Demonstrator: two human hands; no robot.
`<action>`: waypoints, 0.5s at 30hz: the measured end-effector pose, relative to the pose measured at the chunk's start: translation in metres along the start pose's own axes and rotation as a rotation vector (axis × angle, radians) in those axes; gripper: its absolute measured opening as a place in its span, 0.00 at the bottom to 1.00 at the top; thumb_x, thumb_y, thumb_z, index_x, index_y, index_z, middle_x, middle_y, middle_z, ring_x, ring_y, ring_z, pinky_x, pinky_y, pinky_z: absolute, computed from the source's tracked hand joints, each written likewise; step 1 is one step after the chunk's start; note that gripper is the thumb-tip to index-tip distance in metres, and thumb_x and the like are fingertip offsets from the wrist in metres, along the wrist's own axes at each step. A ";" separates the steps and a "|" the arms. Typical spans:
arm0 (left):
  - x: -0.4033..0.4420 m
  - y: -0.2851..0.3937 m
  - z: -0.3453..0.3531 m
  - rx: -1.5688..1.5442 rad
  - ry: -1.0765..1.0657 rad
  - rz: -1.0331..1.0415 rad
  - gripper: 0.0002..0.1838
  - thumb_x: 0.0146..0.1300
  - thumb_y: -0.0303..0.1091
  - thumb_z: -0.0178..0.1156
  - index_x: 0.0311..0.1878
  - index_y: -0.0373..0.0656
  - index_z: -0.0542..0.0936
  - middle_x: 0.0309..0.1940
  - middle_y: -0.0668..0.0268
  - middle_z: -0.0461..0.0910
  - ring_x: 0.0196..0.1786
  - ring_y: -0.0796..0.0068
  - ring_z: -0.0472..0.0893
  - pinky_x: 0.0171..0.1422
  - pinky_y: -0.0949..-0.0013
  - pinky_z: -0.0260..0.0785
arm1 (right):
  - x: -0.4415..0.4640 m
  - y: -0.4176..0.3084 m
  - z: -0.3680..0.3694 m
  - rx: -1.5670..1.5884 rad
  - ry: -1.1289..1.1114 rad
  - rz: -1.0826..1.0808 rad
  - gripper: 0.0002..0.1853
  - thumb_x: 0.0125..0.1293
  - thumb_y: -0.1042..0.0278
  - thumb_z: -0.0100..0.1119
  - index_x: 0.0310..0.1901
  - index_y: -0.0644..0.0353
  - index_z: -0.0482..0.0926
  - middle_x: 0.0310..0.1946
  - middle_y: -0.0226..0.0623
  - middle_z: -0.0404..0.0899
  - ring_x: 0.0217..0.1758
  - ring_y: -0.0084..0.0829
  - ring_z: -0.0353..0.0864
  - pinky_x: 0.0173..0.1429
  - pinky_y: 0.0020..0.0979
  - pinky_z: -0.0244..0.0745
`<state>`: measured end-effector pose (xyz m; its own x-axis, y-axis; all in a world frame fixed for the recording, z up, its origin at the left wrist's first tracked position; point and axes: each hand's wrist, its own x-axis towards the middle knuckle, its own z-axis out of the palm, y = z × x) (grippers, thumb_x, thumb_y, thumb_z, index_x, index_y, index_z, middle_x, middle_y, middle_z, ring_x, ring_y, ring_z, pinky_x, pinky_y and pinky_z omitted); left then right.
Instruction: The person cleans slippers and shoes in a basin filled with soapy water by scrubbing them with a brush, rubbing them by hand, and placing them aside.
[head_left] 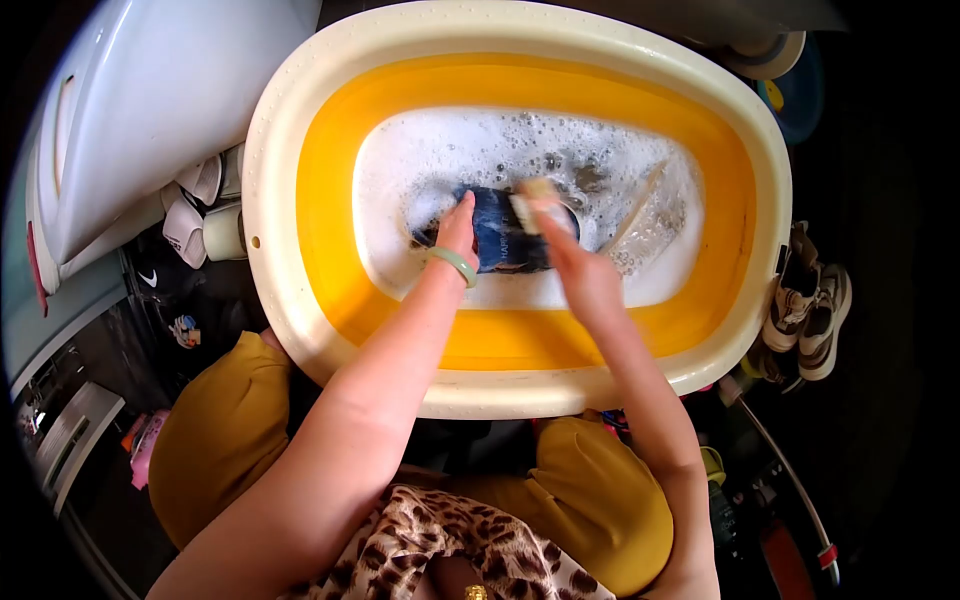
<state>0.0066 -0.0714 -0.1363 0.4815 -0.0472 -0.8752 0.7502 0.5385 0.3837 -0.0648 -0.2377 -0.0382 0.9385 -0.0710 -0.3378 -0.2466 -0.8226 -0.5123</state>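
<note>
A dark blue item with pale lettering [494,238], perhaps fabric, lies in the foamy water of a cream and yellow oval tub [520,392]; its exact kind is unclear. My left hand [459,228] grips its left end, with the fingers partly hidden behind it. Closed round a pale scrub brush [524,214], my right hand [575,258] holds the bristles against the right part of the blue item. Motion blurs both the brush and the right fingers. White suds [450,145] surround the item and hide what is under the water.
Right of my hands, a translucent ridged thing [650,225] slants out of the suds. Sneakers [822,318] stand outside the tub at right, beside a thin pole [790,450]. White slippers [184,228] and a large smooth white surface [190,90] are at left. My knees flank the tub's near rim.
</note>
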 end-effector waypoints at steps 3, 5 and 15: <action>-0.003 0.006 -0.005 0.073 -0.146 0.030 0.11 0.67 0.40 0.50 0.43 0.45 0.75 0.39 0.65 0.80 0.41 0.72 0.79 0.45 0.67 0.74 | 0.017 -0.036 0.029 0.049 -0.110 -0.192 0.24 0.66 0.63 0.47 0.64 0.31 0.63 0.22 0.48 0.78 0.22 0.47 0.78 0.27 0.44 0.71; 0.005 -0.001 -0.005 -0.020 -0.156 0.075 0.11 0.67 0.42 0.51 0.41 0.46 0.75 0.34 0.67 0.78 0.38 0.74 0.78 0.42 0.68 0.73 | 0.017 -0.016 0.030 0.023 -0.089 -0.215 0.25 0.66 0.62 0.47 0.65 0.30 0.63 0.22 0.48 0.78 0.22 0.47 0.78 0.27 0.44 0.71; -0.019 0.009 0.011 0.026 0.037 0.082 0.15 0.66 0.41 0.54 0.45 0.38 0.75 0.40 0.62 0.79 0.42 0.69 0.78 0.49 0.64 0.70 | 0.006 -0.024 0.002 -0.036 -0.082 -0.218 0.25 0.64 0.67 0.51 0.63 0.33 0.67 0.19 0.43 0.76 0.19 0.42 0.77 0.24 0.40 0.71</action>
<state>0.0091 -0.0747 -0.1133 0.5246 0.0277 -0.8509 0.7207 0.5175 0.4612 -0.0534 -0.2172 -0.0295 0.9456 0.1551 -0.2860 -0.0303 -0.8332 -0.5521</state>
